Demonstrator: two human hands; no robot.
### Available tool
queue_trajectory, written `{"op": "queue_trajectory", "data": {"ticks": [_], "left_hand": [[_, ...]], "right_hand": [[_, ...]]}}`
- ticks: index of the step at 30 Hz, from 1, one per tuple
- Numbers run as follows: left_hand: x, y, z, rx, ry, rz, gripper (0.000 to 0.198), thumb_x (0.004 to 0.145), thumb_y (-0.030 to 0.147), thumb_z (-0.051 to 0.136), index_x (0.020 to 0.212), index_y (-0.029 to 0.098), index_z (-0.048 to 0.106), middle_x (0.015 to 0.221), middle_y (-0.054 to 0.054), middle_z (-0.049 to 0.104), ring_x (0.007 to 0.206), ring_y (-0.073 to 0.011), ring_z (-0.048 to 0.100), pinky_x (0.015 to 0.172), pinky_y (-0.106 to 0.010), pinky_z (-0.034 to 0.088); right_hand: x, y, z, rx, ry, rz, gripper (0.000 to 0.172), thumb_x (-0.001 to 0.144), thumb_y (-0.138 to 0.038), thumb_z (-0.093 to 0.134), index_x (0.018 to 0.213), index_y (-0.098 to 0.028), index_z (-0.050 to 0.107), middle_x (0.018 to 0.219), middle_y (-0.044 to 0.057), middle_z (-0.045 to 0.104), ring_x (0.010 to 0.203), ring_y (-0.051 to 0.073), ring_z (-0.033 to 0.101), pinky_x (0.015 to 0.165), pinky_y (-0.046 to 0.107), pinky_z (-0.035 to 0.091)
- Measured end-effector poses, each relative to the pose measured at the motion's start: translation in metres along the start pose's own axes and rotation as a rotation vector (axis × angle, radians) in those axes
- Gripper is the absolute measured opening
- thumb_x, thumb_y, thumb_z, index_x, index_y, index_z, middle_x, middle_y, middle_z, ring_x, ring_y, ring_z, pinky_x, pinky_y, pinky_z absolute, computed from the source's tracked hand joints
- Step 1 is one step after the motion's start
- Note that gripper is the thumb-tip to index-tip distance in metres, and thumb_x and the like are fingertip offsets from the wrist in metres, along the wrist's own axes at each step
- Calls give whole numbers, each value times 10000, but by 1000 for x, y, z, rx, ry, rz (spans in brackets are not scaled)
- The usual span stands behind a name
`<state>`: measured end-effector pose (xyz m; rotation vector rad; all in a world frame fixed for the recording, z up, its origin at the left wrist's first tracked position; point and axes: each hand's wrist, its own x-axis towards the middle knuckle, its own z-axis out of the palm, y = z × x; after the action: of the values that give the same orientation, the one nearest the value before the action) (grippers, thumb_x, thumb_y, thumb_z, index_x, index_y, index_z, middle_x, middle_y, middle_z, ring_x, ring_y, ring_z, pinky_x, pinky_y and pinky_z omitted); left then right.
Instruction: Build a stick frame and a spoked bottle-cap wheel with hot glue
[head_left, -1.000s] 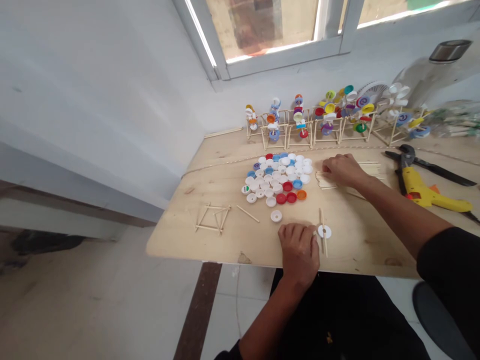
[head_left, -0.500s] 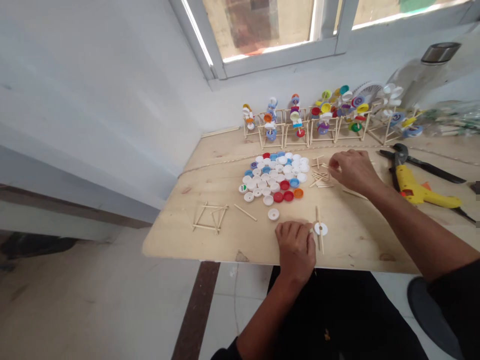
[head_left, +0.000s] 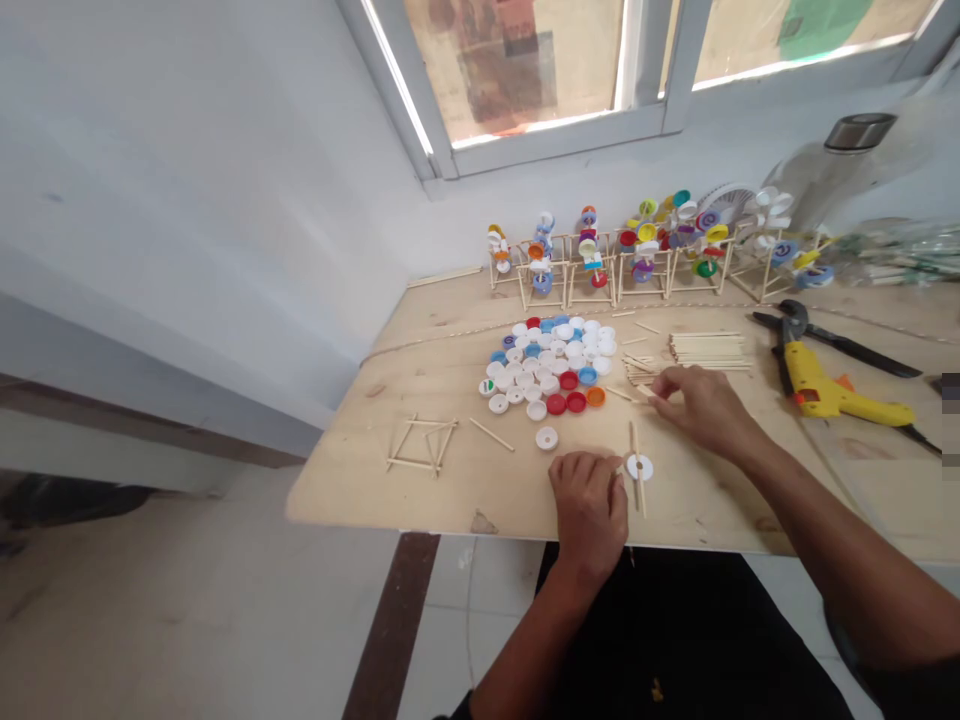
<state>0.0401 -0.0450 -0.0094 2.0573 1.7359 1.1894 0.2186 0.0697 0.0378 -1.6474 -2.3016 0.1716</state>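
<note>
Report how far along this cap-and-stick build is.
Done: a row of finished models stands at the back, and a square stick frame lies at left. In hand: the left hand rests beside a white cap on two sticks; the right hand pinches a stick. Left: the cap pile, stick bundle and glue gun lie untouched.

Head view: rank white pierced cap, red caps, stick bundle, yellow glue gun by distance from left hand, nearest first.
1. White pierced cap, just right of the left hand.
2. Red caps, ahead, at the pile's near edge.
3. Stick bundle, ahead right.
4. Yellow glue gun, far right.
</note>
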Motion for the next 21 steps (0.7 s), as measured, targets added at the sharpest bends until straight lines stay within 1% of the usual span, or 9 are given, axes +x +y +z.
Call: {"op": "queue_trajectory", "data": {"ticks": [3,6,10,13,15,17,21], "left_hand": [[0,1,-1,6,0,7,229,754,45,579,903,205,647,859,-22,677,862,-198,574,846,-395,401],[1,1,-3,9,-10,9,231,759,45,575,905,207,651,862,-27,676,864,-203,575,846,-397,403],[1,1,-3,-6,-14,0,227,763,45,576,901,211,648,869,-22,675,869,-204,568,866,-402,392],[1,0,-2,-23,-6,1,223,766,45,578,894,215,644,867,-15,674,868,-199,567,872,-401,388],[1,1,-2,-28,-1,3,223,770,44,575,896,216,642,868,-14,674,865,-199,567,867,-399,389],[1,1,-2,-34,3,7,224,776,41,566,899,214,639,867,-15,673,858,-199,566,856,-396,392],[1,1,-3,-45,12,15,224,775,36,567,898,210,633,857,-14,668,848,-198,566,836,-386,399]], "right_hand": [[-15,-3,8,-46,-18,-18,135,793,-305,512,753,-218,607,720,20,674,725,198,592,735,329,347],[-22,-4,11,-105,-34,-50,128,792,-261,506,730,-210,605,721,39,668,756,214,573,758,351,317],[-23,-4,10,-164,-58,-102,164,811,-209,471,739,-197,619,780,65,681,816,223,562,804,370,297],[-18,-2,8,-191,-82,-112,174,810,-215,478,724,-194,628,792,73,686,840,231,563,809,375,297],[-11,2,5,-196,-99,-103,172,814,-254,495,754,-203,648,841,67,698,868,230,571,804,367,307],[3,7,1,-201,-104,-69,194,828,-288,489,821,-219,670,910,60,708,886,223,582,791,358,319],[47,20,-8,-246,-106,53,247,850,-295,457,904,-221,687,959,72,715,899,244,597,776,377,341]]}}
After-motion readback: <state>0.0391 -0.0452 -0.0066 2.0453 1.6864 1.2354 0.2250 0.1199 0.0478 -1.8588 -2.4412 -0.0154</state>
